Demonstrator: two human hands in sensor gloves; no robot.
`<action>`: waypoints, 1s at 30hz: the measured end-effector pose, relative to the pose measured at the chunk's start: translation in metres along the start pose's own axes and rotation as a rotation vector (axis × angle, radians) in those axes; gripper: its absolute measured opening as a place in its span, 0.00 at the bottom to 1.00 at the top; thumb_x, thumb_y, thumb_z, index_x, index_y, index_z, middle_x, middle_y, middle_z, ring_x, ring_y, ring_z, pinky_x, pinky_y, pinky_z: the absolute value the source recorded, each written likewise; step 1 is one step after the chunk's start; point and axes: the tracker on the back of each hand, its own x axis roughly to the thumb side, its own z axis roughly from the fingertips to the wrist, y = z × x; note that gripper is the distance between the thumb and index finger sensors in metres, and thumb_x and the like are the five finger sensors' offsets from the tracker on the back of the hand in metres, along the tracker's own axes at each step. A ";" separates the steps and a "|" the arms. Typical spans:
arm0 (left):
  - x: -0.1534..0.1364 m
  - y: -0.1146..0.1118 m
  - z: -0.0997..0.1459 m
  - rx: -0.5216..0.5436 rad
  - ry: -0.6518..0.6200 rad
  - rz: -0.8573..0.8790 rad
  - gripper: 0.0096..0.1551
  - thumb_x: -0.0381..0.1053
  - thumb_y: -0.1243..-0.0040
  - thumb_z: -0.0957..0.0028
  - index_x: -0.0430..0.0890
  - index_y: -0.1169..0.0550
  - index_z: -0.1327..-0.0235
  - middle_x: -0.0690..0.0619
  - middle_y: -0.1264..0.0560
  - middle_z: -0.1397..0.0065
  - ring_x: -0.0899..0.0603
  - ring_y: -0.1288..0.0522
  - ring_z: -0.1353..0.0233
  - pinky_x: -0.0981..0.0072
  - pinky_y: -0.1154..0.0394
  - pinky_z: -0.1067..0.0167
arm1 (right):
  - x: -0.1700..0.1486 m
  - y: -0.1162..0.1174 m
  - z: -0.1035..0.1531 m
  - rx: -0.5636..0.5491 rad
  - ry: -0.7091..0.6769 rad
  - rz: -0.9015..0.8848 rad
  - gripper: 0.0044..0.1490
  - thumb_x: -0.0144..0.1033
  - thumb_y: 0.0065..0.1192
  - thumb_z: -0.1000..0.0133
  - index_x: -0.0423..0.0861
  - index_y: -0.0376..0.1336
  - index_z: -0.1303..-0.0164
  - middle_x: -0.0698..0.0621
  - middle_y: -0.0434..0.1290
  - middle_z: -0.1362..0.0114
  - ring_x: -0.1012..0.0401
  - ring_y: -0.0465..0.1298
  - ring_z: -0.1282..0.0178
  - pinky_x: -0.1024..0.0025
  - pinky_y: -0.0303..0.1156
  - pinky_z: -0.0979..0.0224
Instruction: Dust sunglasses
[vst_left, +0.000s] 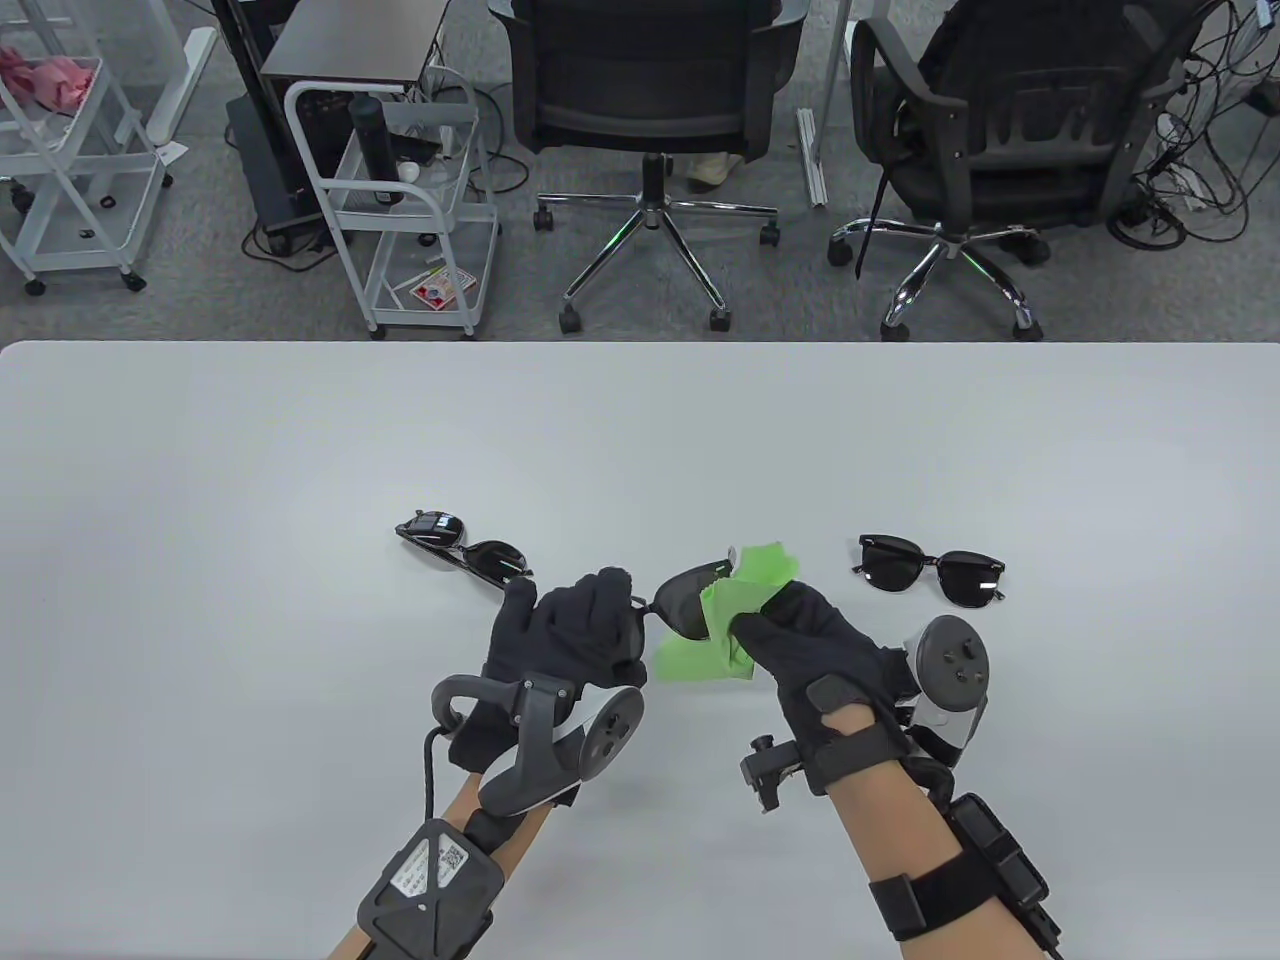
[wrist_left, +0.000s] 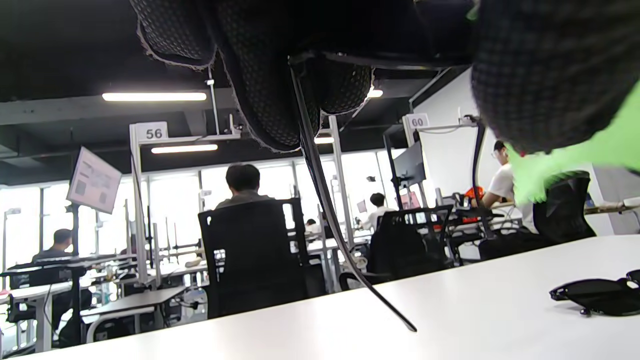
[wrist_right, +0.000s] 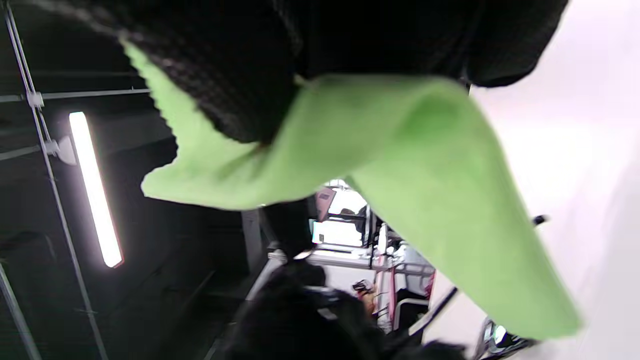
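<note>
My left grip (vst_left: 570, 625) clutches a pair of sunglasses (vst_left: 683, 600) by the frame, held just above the desk (vst_left: 200, 480) near the middle of its near edge. My right grip (vst_left: 800, 625) pinches a green cloth (vst_left: 735, 610) against the lens. Two more pairs lie on the desk: one (vst_left: 462, 548) to the left, one (vst_left: 930, 568) to the right.
</note>
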 end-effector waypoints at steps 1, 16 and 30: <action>0.001 0.000 0.000 -0.001 -0.002 0.003 0.58 0.74 0.29 0.74 0.57 0.35 0.28 0.61 0.26 0.30 0.51 0.16 0.34 0.47 0.31 0.27 | 0.000 0.001 -0.001 0.007 -0.006 0.008 0.34 0.45 0.79 0.54 0.41 0.72 0.41 0.47 0.84 0.44 0.51 0.89 0.51 0.43 0.74 0.37; 0.016 -0.004 0.002 -0.013 -0.147 0.016 0.58 0.67 0.24 0.73 0.61 0.39 0.26 0.65 0.30 0.29 0.54 0.21 0.31 0.46 0.34 0.24 | -0.010 0.010 -0.005 0.075 -0.018 -0.064 0.26 0.50 0.72 0.51 0.44 0.76 0.52 0.52 0.86 0.51 0.54 0.87 0.55 0.44 0.73 0.35; 0.022 -0.005 0.003 0.037 -0.241 -0.186 0.60 0.69 0.22 0.76 0.61 0.38 0.27 0.66 0.27 0.31 0.59 0.17 0.37 0.52 0.30 0.25 | -0.010 0.010 -0.007 0.030 -0.013 0.017 0.25 0.47 0.80 0.56 0.45 0.77 0.56 0.52 0.86 0.54 0.54 0.87 0.55 0.43 0.73 0.35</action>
